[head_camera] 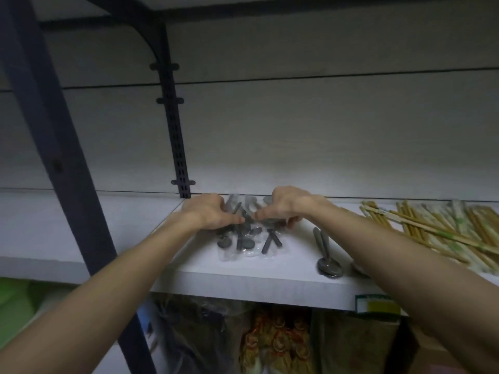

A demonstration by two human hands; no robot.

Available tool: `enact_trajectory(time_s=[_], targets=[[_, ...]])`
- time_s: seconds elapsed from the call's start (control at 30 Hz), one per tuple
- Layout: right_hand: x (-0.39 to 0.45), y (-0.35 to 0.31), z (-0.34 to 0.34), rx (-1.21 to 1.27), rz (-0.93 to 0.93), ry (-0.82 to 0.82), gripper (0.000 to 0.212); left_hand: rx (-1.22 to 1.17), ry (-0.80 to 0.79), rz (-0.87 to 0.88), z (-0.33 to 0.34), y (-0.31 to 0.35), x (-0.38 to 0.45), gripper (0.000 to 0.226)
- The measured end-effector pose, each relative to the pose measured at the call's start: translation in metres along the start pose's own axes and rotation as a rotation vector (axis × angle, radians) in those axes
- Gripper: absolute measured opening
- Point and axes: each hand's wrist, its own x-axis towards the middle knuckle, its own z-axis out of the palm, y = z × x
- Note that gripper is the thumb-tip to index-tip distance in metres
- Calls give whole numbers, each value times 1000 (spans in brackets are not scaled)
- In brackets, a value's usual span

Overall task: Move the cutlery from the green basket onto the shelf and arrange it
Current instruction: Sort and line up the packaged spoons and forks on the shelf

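Note:
A loose heap of grey spoons in clear plastic wraps (246, 240) lies on the white shelf (243, 286). My left hand (209, 213) and my right hand (286, 205) rest on the far part of the heap, fingers curled down onto the wrapped spoons, thumbs almost touching. Whether either hand grips a spoon is hidden by the fingers. A pair of grey spoons (325, 253) lies apart to the right, bowls toward the shelf's front edge. A green shape (16, 306), perhaps the basket, shows at the lower left below the shelf.
Bundles of wooden chopsticks in paper sleeves (442, 233) cover the shelf's right side. A dark slanted upright (62, 147) crosses the left, and a slotted rail (175, 125) runs up the back wall. Bagged goods (275, 344) hang under the shelf.

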Motion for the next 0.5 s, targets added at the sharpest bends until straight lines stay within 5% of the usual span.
enact_trajectory(time_s=[0.17,0.27,0.37,0.5], targets=[[20,-1,6,-87,-79,-26,37,-172,51,-25,4,-12,13,28],[28,6,3,129,-67,-88,29,-384,118,-82,9,-28,25,3],[38,8,-1,179,-62,10,28,-610,184,-156,9,-39,31,13],[35,-5,-9,-151,-97,182,43,-694,171,-216,0,-51,30,38]])
